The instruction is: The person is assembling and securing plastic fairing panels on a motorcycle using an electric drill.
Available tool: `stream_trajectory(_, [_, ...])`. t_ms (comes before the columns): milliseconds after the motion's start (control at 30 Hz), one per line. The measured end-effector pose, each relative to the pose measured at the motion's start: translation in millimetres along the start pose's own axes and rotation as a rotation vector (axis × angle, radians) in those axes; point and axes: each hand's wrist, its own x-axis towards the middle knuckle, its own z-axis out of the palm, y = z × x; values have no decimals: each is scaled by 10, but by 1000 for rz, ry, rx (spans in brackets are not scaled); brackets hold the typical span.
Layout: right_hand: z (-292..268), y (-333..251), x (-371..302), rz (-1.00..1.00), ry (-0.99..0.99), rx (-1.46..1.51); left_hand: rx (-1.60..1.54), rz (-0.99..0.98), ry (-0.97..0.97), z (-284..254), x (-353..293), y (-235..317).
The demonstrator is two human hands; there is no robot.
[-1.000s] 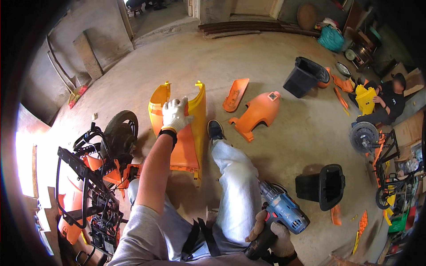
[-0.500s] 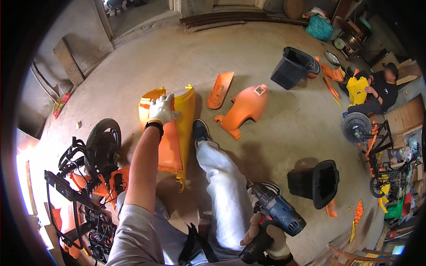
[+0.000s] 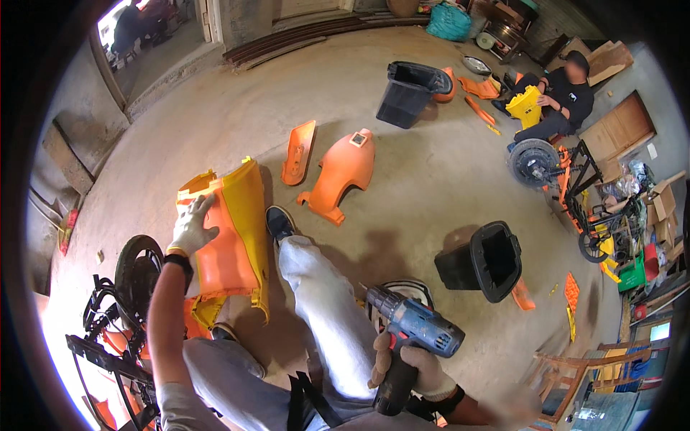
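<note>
My gloved left hand (image 3: 192, 228) lies on the upper left of an orange and yellow plastic body panel (image 3: 228, 255), its fingers stretched out and the thumb apart. The panel stands tilted on the floor, left of my shoe (image 3: 279, 224). In my gloved right hand (image 3: 429, 373) is a blue and black cordless drill (image 3: 424, 325). Its bit points up and to the left, away from the panel. An orange curved shell (image 3: 343, 172) and a narrow orange piece (image 3: 297, 153) lie beyond my foot.
Two black plastic bins (image 3: 460, 267) lie or stand right of me. A partly stripped scooter frame (image 3: 118, 323) is close on my left. At the far right a person (image 3: 568, 93) sits holding a yellow part (image 3: 525, 108), beside another frame (image 3: 575, 187). A wooden chair (image 3: 557, 388) stands lower right.
The view has turned, so the floor items appear further left. My left hand has shifted from the panel's top onto its left side, fingers now spread. The drill stays in my right hand.
</note>
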Motion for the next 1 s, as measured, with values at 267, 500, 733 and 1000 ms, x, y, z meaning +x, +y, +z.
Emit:
stream_trajectory(267, [179, 67, -77, 38, 81, -86, -1222, -208, 229, -841, -1437, -233])
stream_trajectory(500, [88, 270, -59, 71, -13, -97, -1182, -486, 391, 421, -3165, -616])
stream_trajectory(733, [23, 242, -99, -20, 72, -153, -382, -822, 386, 1321, -3391, -327])
stream_trajectory(1000, [141, 146, -40, 114, -63, -40, -59, -728, 208, 1841, -3673, -1142])
